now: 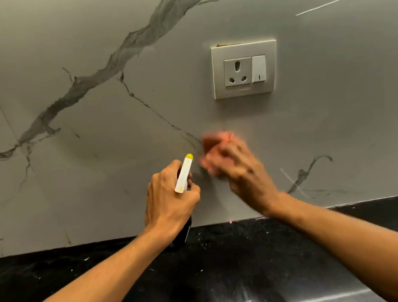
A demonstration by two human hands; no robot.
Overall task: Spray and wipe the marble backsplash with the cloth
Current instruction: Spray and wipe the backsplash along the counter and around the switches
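Observation:
The grey marble backsplash (89, 170) with dark veins fills the upper view. My left hand (172, 200) grips a spray bottle (184, 174) with a white head and yellow nozzle tip, pointed up at the wall; its dark body shows below my palm. Just to its right, my right hand (238, 168) is blurred with motion and presses a reddish cloth (213, 143) against the marble, below the socket. Most of the cloth is hidden by my fingers.
A white socket plate with a switch (244, 69) is set in the wall above my right hand. A black speckled countertop (239, 263) runs along the bottom and meets the backsplash at its back edge.

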